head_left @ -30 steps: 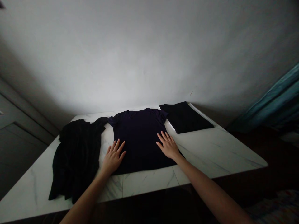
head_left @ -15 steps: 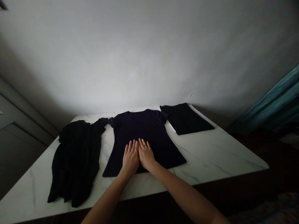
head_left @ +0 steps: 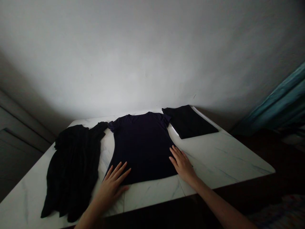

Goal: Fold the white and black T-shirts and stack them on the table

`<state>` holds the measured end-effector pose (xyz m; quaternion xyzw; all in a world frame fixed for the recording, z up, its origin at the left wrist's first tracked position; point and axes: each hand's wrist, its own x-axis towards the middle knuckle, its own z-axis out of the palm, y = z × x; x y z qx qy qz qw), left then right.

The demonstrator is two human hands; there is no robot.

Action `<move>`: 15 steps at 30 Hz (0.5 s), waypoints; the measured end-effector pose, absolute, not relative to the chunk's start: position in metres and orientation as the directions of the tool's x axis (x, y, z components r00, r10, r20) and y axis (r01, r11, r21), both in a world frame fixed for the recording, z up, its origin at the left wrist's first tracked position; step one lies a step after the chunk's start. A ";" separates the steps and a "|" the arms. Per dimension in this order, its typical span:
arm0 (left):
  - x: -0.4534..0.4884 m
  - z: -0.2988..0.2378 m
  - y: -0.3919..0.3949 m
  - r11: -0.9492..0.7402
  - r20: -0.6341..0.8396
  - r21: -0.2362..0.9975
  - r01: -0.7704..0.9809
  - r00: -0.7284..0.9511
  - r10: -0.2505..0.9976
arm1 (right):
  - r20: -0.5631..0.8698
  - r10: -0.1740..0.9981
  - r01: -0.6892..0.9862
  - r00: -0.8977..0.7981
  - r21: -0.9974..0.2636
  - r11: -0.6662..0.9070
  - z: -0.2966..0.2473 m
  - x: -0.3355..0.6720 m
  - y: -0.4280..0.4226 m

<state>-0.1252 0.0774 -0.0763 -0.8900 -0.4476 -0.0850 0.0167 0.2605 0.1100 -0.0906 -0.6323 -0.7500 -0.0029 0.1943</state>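
Note:
A dark navy short-sleeved T-shirt (head_left: 143, 146) lies spread flat on the white marbled table (head_left: 152, 194), its neckline towards the wall. My left hand (head_left: 114, 181) rests with fingers spread on the shirt's lower left corner. At the lower right side edge, my right hand (head_left: 182, 162) lies flat, also with fingers apart, covering part of that corner. Neither hand grips any cloth. To the left lies a rumpled black garment (head_left: 73, 168) with a short sleeve showing. A folded black garment (head_left: 190, 122) sits at the back right on something flat and white.
A pale wall (head_left: 143, 57) rises behind the table's far edge. Teal fabric (head_left: 276, 98) hangs at the right, and a grey panelled door or cabinet (head_left: 19, 149) stands at the left. Patterned cloth (head_left: 281, 211) shows dimly at the lower right.
My hands were together at the middle of the shirt's lower part. They have moved apart, left hand to the lower left corner, right hand to the lower right edge.

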 end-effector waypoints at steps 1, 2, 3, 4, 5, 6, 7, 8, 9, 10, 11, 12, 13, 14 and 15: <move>-0.136 -0.076 0.075 -0.604 0.176 0.056 0.795 0.588 0.789 | 0.355 0.932 0.952 -0.070 -0.256 0.169 -0.092 0.270 0.109; -0.146 -0.076 0.072 -0.604 0.190 0.064 0.794 0.584 0.789 | 0.408 0.913 0.955 -0.013 -0.264 0.132 -0.093 0.278 0.108; -0.156 -0.076 0.069 -0.600 0.204 0.073 0.797 0.577 0.791 | 0.449 0.893 0.959 0.037 -0.267 0.094 -0.094 0.284 0.106; -0.165 -0.075 0.066 -0.592 0.216 0.082 0.802 0.566 0.796 | 0.472 0.878 0.963 0.072 -0.264 0.063 -0.094 0.288 0.104; -0.173 -0.074 0.063 -0.581 0.226 0.093 0.808 0.552 0.803 | 0.481 0.872 0.966 0.093 -0.255 0.037 -0.093 0.290 0.102; -0.179 -0.072 0.060 -0.568 0.235 0.108 0.816 0.535 0.812 | 0.479 0.872 0.970 0.103 -0.243 0.019 -0.092 0.291 0.101; -0.182 -0.070 0.058 -0.552 0.244 0.129 0.824 0.514 0.823 | 0.471 0.876 0.972 0.106 -0.234 0.008 -0.091 0.290 0.099; -0.184 -0.068 0.057 -0.531 0.253 0.157 0.833 0.486 0.837 | 0.462 0.880 0.973 0.106 -0.232 0.004 -0.090 0.288 0.098; -0.184 -0.066 0.057 -0.497 0.267 0.195 0.846 0.441 0.857 | 0.454 0.884 0.971 0.107 -0.238 0.004 -0.089 0.285 0.097; -0.181 -0.065 0.057 -0.452 0.284 0.237 0.860 0.384 0.879 | 0.449 0.886 0.968 0.111 -0.253 0.007 -0.089 0.283 0.096; -0.178 -0.065 0.058 -0.402 0.302 0.276 0.873 0.318 0.899 | 0.450 0.885 0.961 0.120 -0.276 0.010 -0.088 0.281 0.096; -0.172 -0.066 0.059 -0.345 0.321 0.310 0.886 0.244 0.915 | 0.455 0.881 0.953 0.128 -0.302 0.017 -0.088 0.280 0.096; -0.166 -0.067 0.061 -0.278 0.338 0.339 0.899 0.160 0.927 | 0.462 0.877 0.944 0.134 -0.328 0.028 -0.088 0.279 0.097; -0.160 -0.068 0.063 -0.208 0.347 0.364 0.908 0.074 0.935 | 0.469 0.873 0.936 0.136 -0.350 0.042 -0.088 0.280 0.097; -0.153 -0.069 0.066 -0.141 0.345 0.386 0.912 -0.001 0.939 | 0.474 0.870 0.928 0.133 -0.367 0.058 -0.089 0.280 0.098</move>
